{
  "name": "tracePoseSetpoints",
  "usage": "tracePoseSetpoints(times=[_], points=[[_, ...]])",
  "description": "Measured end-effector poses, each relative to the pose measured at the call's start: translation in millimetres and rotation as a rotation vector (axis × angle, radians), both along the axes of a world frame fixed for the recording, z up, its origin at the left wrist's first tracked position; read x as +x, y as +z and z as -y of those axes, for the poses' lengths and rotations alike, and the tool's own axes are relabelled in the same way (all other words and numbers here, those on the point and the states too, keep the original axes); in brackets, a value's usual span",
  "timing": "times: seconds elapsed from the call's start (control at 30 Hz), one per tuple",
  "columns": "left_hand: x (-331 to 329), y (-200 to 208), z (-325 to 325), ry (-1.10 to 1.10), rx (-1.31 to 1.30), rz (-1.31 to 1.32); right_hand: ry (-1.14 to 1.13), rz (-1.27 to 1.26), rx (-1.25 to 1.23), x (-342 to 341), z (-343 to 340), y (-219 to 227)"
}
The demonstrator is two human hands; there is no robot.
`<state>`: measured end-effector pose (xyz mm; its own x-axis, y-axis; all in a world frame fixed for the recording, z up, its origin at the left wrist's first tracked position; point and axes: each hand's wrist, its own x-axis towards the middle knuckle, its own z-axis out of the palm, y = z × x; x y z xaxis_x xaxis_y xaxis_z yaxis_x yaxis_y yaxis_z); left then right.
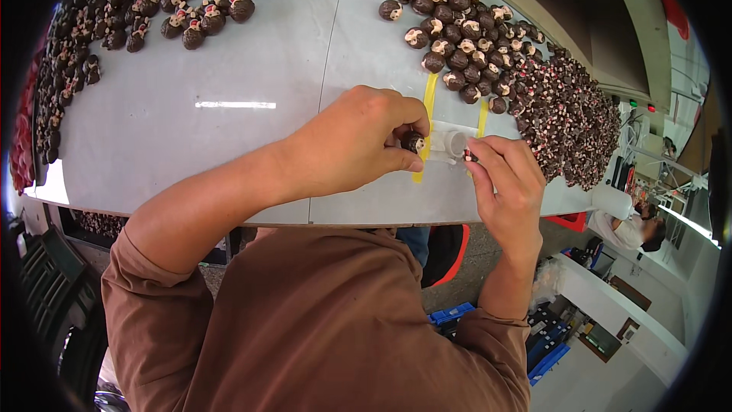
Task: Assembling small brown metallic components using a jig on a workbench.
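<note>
Left hand point(358, 137): fingers and thumb closed on a brown ball point(412, 142), its pale patch exposed at the fingertips. Right hand point(509, 183): thumb and fingers pinched together on a small dark bit point(470, 157), detail too small to tell. Between the hands, just beside the right fingertips, sits a clear cup point(455, 143); contact with it cannot be told. Yellow tape point(430, 103) runs just beside the left fingertips. Beyond both hands lie loose balls point(457, 19); beyond the right hand, a heap point(568, 122) of dark, pink and pale bits
</note>
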<state>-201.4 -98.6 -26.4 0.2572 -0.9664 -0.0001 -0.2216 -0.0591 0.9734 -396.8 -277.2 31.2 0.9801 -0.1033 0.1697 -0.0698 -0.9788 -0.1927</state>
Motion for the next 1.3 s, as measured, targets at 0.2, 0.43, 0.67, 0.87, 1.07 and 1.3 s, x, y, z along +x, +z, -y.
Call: tracePoseSetpoints(times=[0.2,0.43,0.67,0.87,1.07,1.3], points=[[-4,2,2,-0.017,0.087,-0.271,-0.101,0.209,0.402,-10,-19,-5],[-2,3,3,-0.119,0.209,-0.354,-0.092,0.29,0.549,-6,-37,-23],[-1,-2,4,-0.142,0.2,-0.36,-0.078,0.31,0.476,2,-37,-27],[0,0,3,-0.14,0.209,-0.347,-0.051,0.281,0.427,4,-39,-21],[-6,0,2,-0.132,0.151,-0.319,-0.071,0.204,0.462,-1,-37,-23],[-12,9,6,-0.135,-0.064,-0.019,-0.23,0.207,0.751,-14,-37,-32]])
